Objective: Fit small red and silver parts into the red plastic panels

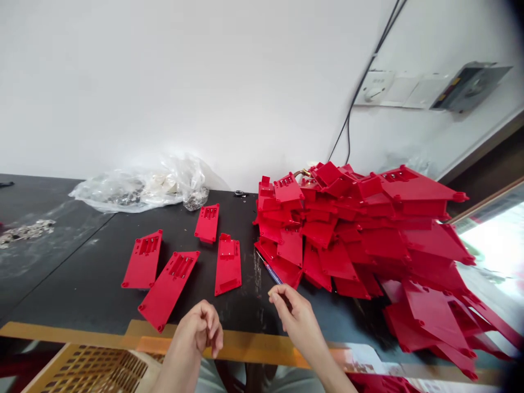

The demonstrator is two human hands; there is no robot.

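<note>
My left hand [200,330] is above the table's front edge, fingers curled in towards the palm. Whatever it may hold is hidden. Thumb and forefinger of my right hand [295,314] are pinched together; I cannot make out anything between them. Just beyond those fingertips lies a thin tool with a metal shaft and blue handle [272,272], perhaps a screwdriver. Left of it rests a red plastic panel [228,267] with raised parts. Farther left are a red panel with a slotted recess [167,289], a similar panel [143,261] and a smaller-looking one [207,222].
A large heap of red panels [339,234] covers the right side. Clear plastic bags [143,188] with small parts lie by the wall. Small metal pieces [27,233] are scattered at far left. A yellow basket [94,371] stands below the taped table edge [245,346].
</note>
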